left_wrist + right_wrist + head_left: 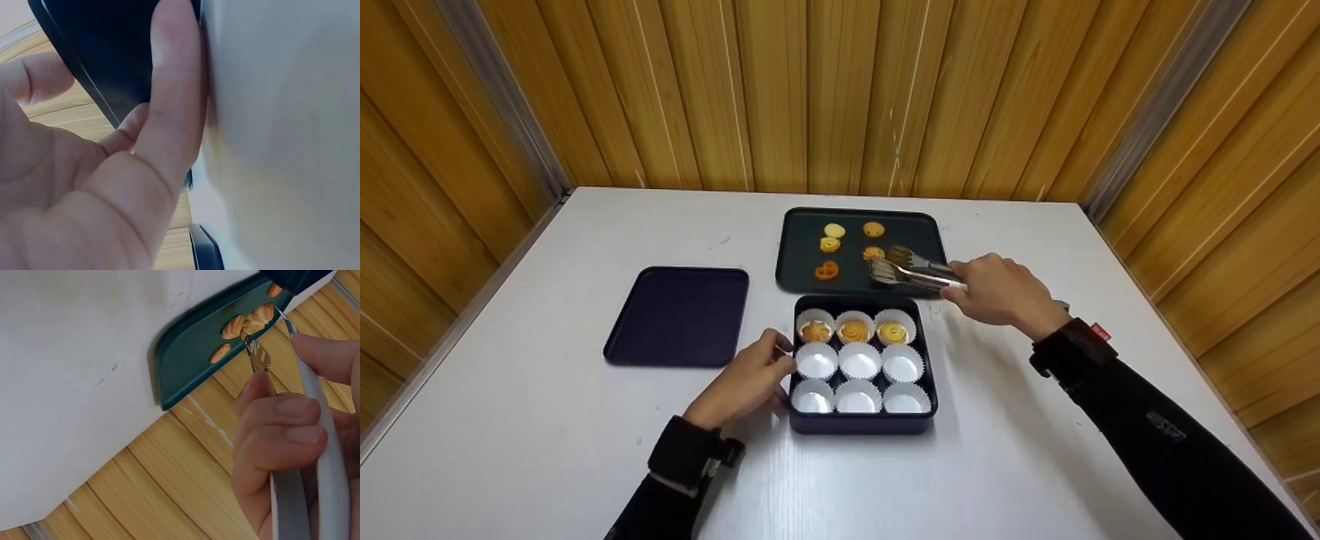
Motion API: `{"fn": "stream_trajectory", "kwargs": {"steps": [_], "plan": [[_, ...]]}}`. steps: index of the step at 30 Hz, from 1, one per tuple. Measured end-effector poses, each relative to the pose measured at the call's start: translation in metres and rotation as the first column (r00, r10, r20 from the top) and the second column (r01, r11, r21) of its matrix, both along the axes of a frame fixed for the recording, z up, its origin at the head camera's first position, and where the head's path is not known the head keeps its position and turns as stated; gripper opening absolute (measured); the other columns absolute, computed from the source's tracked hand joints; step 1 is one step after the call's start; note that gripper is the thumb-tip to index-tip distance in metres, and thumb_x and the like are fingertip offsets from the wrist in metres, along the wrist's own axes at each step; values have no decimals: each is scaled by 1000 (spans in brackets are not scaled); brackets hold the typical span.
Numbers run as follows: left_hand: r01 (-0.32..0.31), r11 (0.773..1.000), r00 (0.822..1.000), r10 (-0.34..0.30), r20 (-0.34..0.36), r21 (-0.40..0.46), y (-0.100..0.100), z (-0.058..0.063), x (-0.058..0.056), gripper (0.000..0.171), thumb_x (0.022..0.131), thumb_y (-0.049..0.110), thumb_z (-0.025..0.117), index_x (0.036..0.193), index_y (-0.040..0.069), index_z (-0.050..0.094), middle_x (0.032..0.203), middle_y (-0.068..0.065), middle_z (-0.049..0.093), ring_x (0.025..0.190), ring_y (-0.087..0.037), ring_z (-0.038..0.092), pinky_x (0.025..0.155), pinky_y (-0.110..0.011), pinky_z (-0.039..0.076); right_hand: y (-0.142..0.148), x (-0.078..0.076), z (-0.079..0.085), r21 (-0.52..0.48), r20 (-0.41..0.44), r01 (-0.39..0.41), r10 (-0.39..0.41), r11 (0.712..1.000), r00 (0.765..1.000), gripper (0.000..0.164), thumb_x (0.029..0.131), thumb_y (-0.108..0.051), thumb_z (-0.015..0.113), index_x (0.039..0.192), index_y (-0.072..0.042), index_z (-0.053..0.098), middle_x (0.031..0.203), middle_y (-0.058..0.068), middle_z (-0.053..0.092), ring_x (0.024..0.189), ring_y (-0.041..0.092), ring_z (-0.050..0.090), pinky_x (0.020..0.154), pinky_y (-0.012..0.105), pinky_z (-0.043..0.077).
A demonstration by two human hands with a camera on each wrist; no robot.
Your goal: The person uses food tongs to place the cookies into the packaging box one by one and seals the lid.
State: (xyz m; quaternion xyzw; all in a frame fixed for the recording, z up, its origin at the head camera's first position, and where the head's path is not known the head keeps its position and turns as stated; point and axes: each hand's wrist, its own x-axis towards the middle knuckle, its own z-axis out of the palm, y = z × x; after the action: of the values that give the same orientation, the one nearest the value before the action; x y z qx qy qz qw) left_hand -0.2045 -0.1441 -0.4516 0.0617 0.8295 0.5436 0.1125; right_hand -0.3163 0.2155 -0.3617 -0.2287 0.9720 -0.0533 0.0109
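My right hand [997, 289] grips a pair of metal tongs [922, 277], its fingers and thumb round the two arms. The tong tips stand apart over the right part of a dark green tray [795, 281]. Beside them lies a ridged cookie [873, 253]; in the right wrist view, ridged cookies [253, 324] show between the tips. My left hand [746, 379] touches the left wall of a dark square box [862, 425], and a finger [175, 84] lies along that wall. White paper cups [859, 361] fill the box in rows; the far row's three cups hold cookies [855, 331].
On the tray's left part are a pretzel [826, 271], a ridged ring-shaped cookie [829, 244] and a pale round cookie [834, 231]. A round brown cookie [874, 229] lies farther back. Left of the box is a dark square lid [679, 319]. Wood-patterned walls [840, 97] border the white table [547, 420].
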Motion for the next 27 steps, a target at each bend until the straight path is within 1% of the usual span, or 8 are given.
{"fn": "stream_trajectory", "kwargs": {"steps": [2, 6, 10, 14, 17, 20, 23, 27], "plan": [[0, 1000, 1000, 0, 1, 2, 0, 0, 0, 31, 101, 18, 53, 127, 0, 51, 114, -18, 64, 62, -27, 72, 66, -40, 62, -1, 7, 5, -12, -11, -19, 19, 1000, 1000, 32, 105, -34, 64, 124, -9, 72, 85, 5, 60, 73, 22, 53, 60, 36, 39], [-2, 1000, 1000, 2, 5, 7, -1, 0, 0, 31, 101, 18, 53, 127, 0, 51, 115, -19, 64, 62, -27, 72, 67, -40, 63, -7, 24, 14, -36, -41, -74, 72, 997, 997, 27, 105, -34, 66, 121, -13, 71, 82, 3, 59, 72, 21, 53, 59, 35, 40], [-1, 1000, 1000, 1, -2, -6, -1, 0, 0, 31, 101, 18, 53, 127, 1, 51, 115, -18, 64, 64, -26, 72, 71, -39, 62, -15, 42, 17, -55, -53, -148, 145, 988, 988, 23, 104, -33, 68, 119, -15, 68, 82, 1, 61, 70, 18, 53, 58, 32, 41], [8, 1000, 1000, -8, -8, -2, -1, 0, 0, 31, 101, 18, 53, 127, 0, 51, 113, -18, 64, 64, -26, 72, 69, -39, 62, -21, 61, 13, -65, -51, -210, 207, 976, 977, 31, 103, -31, 70, 129, -14, 69, 91, 1, 69, 74, 17, 57, 61, 32, 46], [18, 1000, 1000, -18, -15, -2, -1, 1, 0, 31, 101, 18, 52, 126, 0, 51, 111, -18, 64, 64, -26, 72, 67, -39, 62, -24, 73, 8, -57, -73, -254, 249, 966, 966, 41, 103, -31, 70, 138, -10, 68, 106, 6, 76, 87, 22, 69, 72, 41, 57], [23, 1000, 1000, -23, -21, -6, -2, 2, 0, 32, 101, 18, 52, 126, 0, 51, 110, -17, 65, 65, -25, 71, 67, -38, 61, -27, 82, 4, -41, -91, -285, 280, 958, 956, 48, 103, -32, 70, 144, -7, 66, 118, 12, 77, 97, 26, 74, 82, 46, 61], [22, 1000, 1000, -22, -17, -1, -2, 2, 0, 31, 101, 18, 53, 126, 0, 51, 111, -17, 65, 65, -26, 71, 68, -39, 61, -31, 87, 0, -16, -81, -303, 300, 953, 950, 49, 103, -34, 70, 144, -7, 65, 112, 11, 77, 90, 22, 73, 78, 43, 60], [21, 1000, 1000, -21, -11, 2, -1, 1, 0, 29, 101, 18, 52, 125, 1, 51, 111, -17, 65, 64, -26, 72, 68, -39, 62, -35, 91, -5, 3, -70, -316, 315, 949, 946, 47, 103, -34, 70, 143, -9, 67, 109, 9, 76, 88, 21, 73, 75, 43, 60]]}}
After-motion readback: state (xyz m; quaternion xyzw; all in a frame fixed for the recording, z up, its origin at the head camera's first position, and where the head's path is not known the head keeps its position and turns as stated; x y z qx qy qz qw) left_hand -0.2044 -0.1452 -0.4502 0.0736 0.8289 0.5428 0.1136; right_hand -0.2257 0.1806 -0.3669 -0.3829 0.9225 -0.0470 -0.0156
